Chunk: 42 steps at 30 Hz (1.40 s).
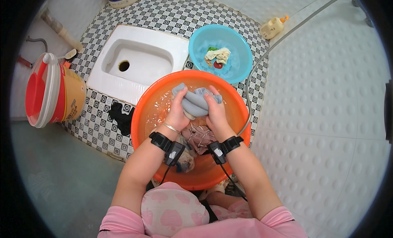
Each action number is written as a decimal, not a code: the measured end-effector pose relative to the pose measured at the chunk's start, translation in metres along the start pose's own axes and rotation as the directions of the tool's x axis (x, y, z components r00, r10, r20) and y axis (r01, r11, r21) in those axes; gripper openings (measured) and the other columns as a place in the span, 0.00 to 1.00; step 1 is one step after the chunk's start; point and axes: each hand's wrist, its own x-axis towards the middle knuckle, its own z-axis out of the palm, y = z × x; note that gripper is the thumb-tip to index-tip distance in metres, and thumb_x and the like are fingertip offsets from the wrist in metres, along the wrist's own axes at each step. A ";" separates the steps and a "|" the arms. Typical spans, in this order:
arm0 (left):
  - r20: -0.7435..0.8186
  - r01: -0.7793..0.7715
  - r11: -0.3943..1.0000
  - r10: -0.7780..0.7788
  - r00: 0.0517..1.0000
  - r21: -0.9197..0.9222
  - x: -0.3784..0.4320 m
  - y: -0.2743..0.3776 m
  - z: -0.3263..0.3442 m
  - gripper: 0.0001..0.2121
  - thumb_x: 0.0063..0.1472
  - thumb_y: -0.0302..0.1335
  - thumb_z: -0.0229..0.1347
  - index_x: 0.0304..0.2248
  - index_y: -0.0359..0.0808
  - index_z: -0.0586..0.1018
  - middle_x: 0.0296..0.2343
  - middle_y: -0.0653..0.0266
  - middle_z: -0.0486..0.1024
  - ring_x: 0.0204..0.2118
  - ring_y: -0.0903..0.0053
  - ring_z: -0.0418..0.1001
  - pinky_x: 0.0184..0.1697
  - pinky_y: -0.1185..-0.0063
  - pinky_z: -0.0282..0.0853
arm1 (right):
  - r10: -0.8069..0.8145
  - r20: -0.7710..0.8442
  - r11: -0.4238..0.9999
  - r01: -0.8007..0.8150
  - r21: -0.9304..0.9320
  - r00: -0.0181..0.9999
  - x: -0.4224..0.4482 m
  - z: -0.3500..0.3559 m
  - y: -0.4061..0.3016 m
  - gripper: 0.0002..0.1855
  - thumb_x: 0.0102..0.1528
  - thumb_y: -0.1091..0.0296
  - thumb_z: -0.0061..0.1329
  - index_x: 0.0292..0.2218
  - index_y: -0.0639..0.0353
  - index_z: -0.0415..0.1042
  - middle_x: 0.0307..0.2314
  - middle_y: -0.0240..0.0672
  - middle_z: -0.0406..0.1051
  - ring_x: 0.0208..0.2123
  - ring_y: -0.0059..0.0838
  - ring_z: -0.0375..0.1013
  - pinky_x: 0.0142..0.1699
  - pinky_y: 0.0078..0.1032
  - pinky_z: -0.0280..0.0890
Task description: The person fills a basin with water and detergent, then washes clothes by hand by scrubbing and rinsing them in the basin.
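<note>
Between my two hands is a wet-looking grey-blue cloth (195, 104), bunched up over an orange plastic basin (191, 183). My left hand (177, 112) grips its left side, thumb on top. On the other side my right hand (216, 110) holds the cloth with the thumb pressed onto it and the fingers behind. Water fills much of the basin. Below my hands a pinkish patterned cloth (199, 136) lies in it, beside a beige cloth (186, 161) partly hidden by my left wrist strap.
Behind the basin sit a white squat toilet (101, 75) and a blue basin (196, 53) of water holding a cream cloth (221, 55). A lidded bucket (72, 93) stands left, near a black cloth (121, 118) on the tiles. A grey hose (278, 43) runs from the wall past a pump bottle (271, 28).
</note>
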 end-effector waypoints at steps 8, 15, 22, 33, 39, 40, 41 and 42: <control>0.012 0.083 0.992 -0.085 0.996 0.100 0.011 -0.005 -0.010 0.12 0.64 0.34 0.48 0.43 0.37 0.71 0.38 0.62 0.73 0.41 0.72 0.74 0.44 0.74 0.72 | -0.385 0.347 0.631 0.518 -0.577 0.855 -0.021 0.005 0.010 0.11 0.49 0.71 0.54 0.33 0.62 0.66 0.32 0.30 0.66 0.37 0.21 0.64 0.44 0.21 0.61; -0.266 -0.003 0.968 0.072 0.961 0.251 0.019 -0.022 -0.015 0.09 0.61 0.29 0.49 0.36 0.33 0.73 0.32 0.60 0.74 0.32 0.73 0.75 0.34 0.74 0.72 | -0.368 0.320 0.645 0.488 -0.589 0.873 -0.022 0.000 0.024 0.08 0.49 0.72 0.51 0.28 0.61 0.65 0.24 0.28 0.63 0.30 0.18 0.61 0.37 0.20 0.61; -0.337 0.066 0.812 0.166 0.927 0.581 0.031 -0.036 -0.033 0.10 0.55 0.30 0.50 0.27 0.28 0.75 0.25 0.59 0.74 0.26 0.73 0.73 0.27 0.73 0.67 | -0.380 0.219 0.643 0.426 -0.637 0.899 -0.024 -0.011 0.038 0.09 0.48 0.72 0.49 0.24 0.64 0.62 0.22 0.38 0.62 0.27 0.27 0.62 0.34 0.26 0.60; -0.173 -0.118 0.824 0.253 0.952 0.554 0.045 -0.030 -0.023 0.22 0.59 0.43 0.53 0.43 0.30 0.72 0.37 0.59 0.74 0.37 0.74 0.73 0.32 0.75 0.70 | -0.365 0.117 0.667 0.347 -0.659 0.924 -0.004 -0.009 0.006 0.10 0.51 0.65 0.54 0.29 0.62 0.70 0.27 0.36 0.72 0.31 0.30 0.71 0.38 0.28 0.65; 0.099 -0.194 0.629 0.184 0.978 0.753 0.062 0.035 0.052 0.44 0.56 0.55 0.53 0.58 0.26 0.55 0.51 0.50 0.64 0.52 0.68 0.64 0.48 0.72 0.65 | -0.222 -0.074 0.974 0.217 -0.069 0.972 0.077 0.001 -0.102 0.31 0.56 0.53 0.52 0.50 0.70 0.62 0.45 0.44 0.67 0.44 0.34 0.69 0.48 0.29 0.65; 0.066 -0.185 0.598 0.215 0.974 0.779 0.062 0.044 0.056 0.44 0.56 0.54 0.54 0.58 0.25 0.54 0.52 0.48 0.62 0.52 0.67 0.64 0.48 0.72 0.65 | -0.212 -0.070 0.976 0.207 -0.072 0.975 0.082 0.011 -0.117 0.34 0.55 0.51 0.52 0.51 0.70 0.60 0.46 0.45 0.66 0.46 0.37 0.68 0.49 0.31 0.64; 0.038 -0.176 0.568 0.246 0.968 0.804 0.060 0.049 0.059 0.45 0.56 0.54 0.54 0.59 0.24 0.53 0.53 0.46 0.61 0.52 0.67 0.63 0.49 0.72 0.65 | -0.205 -0.067 0.977 0.200 -0.076 0.977 0.084 0.019 -0.129 0.37 0.55 0.49 0.53 0.53 0.70 0.59 0.46 0.46 0.66 0.48 0.39 0.67 0.51 0.33 0.63; 0.056 -0.163 0.499 0.223 0.973 0.851 0.060 0.046 0.057 0.44 0.56 0.53 0.54 0.58 0.24 0.55 0.52 0.46 0.63 0.51 0.67 0.65 0.48 0.71 0.65 | -0.208 -0.176 0.970 0.179 -0.165 0.962 0.089 0.017 -0.136 0.37 0.54 0.48 0.53 0.53 0.71 0.59 0.46 0.46 0.66 0.48 0.40 0.67 0.52 0.34 0.63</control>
